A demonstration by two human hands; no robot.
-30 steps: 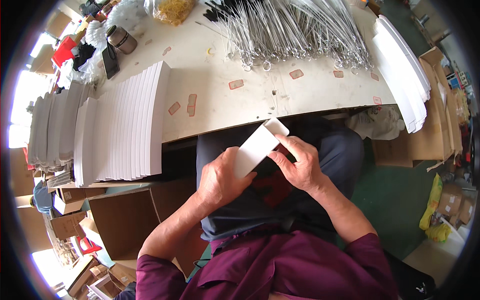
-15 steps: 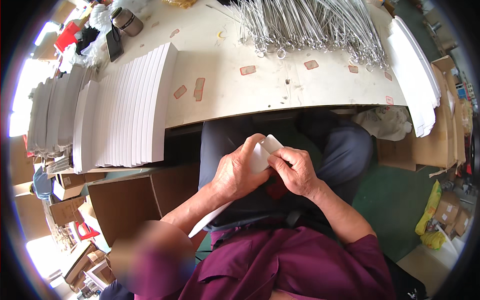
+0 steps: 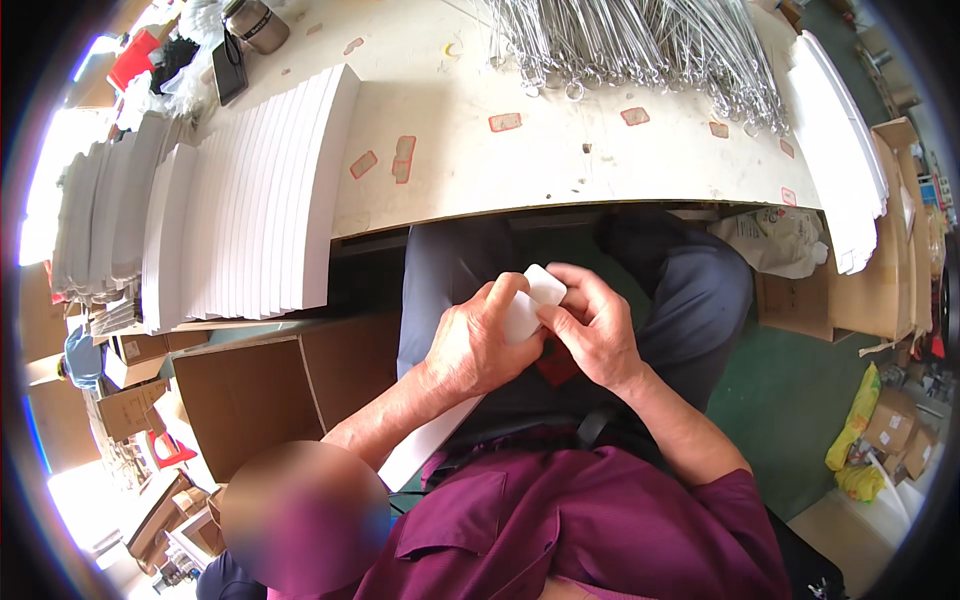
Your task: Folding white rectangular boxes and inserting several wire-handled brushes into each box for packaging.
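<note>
Over my lap, both hands are closed on a long white slat (image 3: 430, 436), which runs under my left forearm toward the lower left. My left hand (image 3: 472, 345) wraps round it close to its upper end. At that end is a white rounded piece (image 3: 545, 286), pinched between the thumb and fingers of my right hand (image 3: 598, 328). Whether this piece is separate from the slat, I cannot tell. Something red (image 3: 556, 368) shows partly below my hands; its kind is hidden.
Ahead is a white table (image 3: 450, 150) bearing a row of white slats (image 3: 265, 200) at left, many metal rods with ringed ends (image 3: 640, 60), a phone (image 3: 229, 74) and a steel flask (image 3: 256, 26). More white slats (image 3: 845, 150) overhang its right end. Cardboard boxes (image 3: 245, 400) stand beside me.
The slat has turned, so more of its face shows below my left forearm. My right fingers have shifted on the rounded piece. The whole view has tilted slightly.
</note>
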